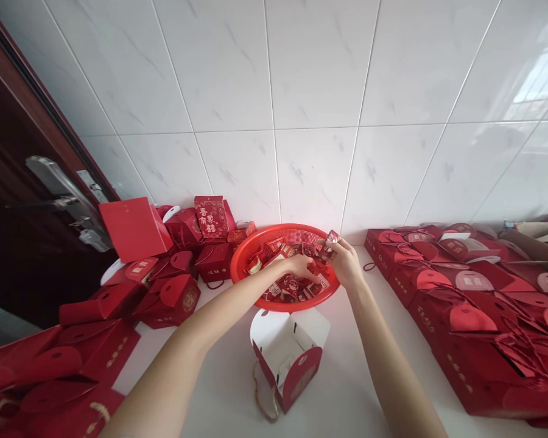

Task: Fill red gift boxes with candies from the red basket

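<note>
A red plastic basket [243, 267] full of wrapped candies [291, 286] stands before me on a white surface. My left hand [302, 267] reaches into it, fingers apart over the wrappers, touching some; nothing is clearly gripped. At the basket's right rim my right hand [347, 263] pinches a small red-wrapped candy [331, 237] between thumb and fingers. Below the basket sits an open red box [301, 377] with a white inside, its flaps spread and a twine handle [262, 398] hanging at its left. Its inside looks bare apart from the folded flaps and slots.
Closed red gift boxes [171, 301] pile up on the left, near a dark door with a metal handle [68, 194]. Rows of red boxes with cords [475, 304] fill the right side. A tiled wall [315, 164] rises right behind the basket.
</note>
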Demonstrator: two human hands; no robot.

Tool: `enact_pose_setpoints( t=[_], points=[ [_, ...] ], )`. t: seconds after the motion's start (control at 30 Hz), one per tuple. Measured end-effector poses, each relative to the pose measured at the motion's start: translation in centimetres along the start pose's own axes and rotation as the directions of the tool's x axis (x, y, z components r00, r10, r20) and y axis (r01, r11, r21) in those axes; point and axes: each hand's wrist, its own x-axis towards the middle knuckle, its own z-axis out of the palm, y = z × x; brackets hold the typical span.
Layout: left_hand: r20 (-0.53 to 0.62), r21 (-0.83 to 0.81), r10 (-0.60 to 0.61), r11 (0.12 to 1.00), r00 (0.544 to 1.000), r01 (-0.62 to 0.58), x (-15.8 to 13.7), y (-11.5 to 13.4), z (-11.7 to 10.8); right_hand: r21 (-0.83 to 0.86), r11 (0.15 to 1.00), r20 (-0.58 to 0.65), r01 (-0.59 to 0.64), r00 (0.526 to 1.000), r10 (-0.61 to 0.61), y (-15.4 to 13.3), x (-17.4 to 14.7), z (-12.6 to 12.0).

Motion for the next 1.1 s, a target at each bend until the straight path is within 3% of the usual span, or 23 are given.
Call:
enact_pose_setpoints(
  t=[0.17, 0.23, 0.3, 0.37, 0.53, 0.63, 0.77, 0.93, 1.0, 1.1],
  points=[
    [0.189, 0.124, -0.071, 0.991, 0.979, 0.048, -0.1, 0.8, -0.4, -0.019, 1.0, -0.001, 0.023, 1.0, -0.023, 0.1, 0.2, -0.1],
    [0.213, 0.068, -0.04, 0.997, 0.976, 0.026, -0.6, 1.6, -1.4, -0.015, 1.0, -0.008, 0.024, 1.0, -0.024, 0.1, 0.2, -0.2],
    [0.164, -0.087, 0.015, 0.996, 0.986, -0.001, -1.3, 2.6, -2.7, 0.001, 1.0, -0.018, 0.014, 1.0, -0.014, 0.2, 0.2, -0.2],
    [0.046, -0.239, 0.04, 0.971, 0.998, -0.027, -2.1, 3.5, -4.0, 0.027, 1.0, -0.034, 0.004, 0.999, -0.003, 0.2, 0.2, -0.2],
    [-0.198, -0.328, -0.034, 0.944, 0.98, -0.033, -3.8, 4.2, -5.6, -0.033, 0.999, -0.076, 0.017, 0.997, -0.02, 0.4, -0.1, 0.3],
    [-0.195, -0.331, -0.018, 0.943, 0.981, -0.049, -4.3, 4.5, -5.6, -0.093, 0.996, -0.054, 0.014, 0.998, -0.019, 0.5, -0.3, 0.6],
    [-0.113, -0.318, 0.04, 0.945, 0.993, -0.074, -4.8, 5.3, -5.2, -0.136, 0.991, 0.007, 0.003, 1.0, -0.002, 0.2, -0.6, 0.8],
    [-0.025, -0.392, 0.027, 0.92, 0.999, -0.035, -5.4, 6.0, -5.2, -0.177, 0.984, 0.021, -0.001, 1.0, 0.005, -0.2, -0.9, 1.0],
    [-0.037, -0.408, 0.015, 0.913, 0.999, -0.029, -5.7, 6.0, -5.1, -0.175, 0.985, 0.048, 0.003, 0.999, 0.006, -0.2, -0.9, 1.1],
    [-0.165, -0.406, 0.006, 0.911, 0.986, -0.073, -6.0, 5.6, -4.8, -0.134, 0.991, 0.006, 0.011, 1.0, -0.01, 0.2, -0.8, 1.0]
  ],
)
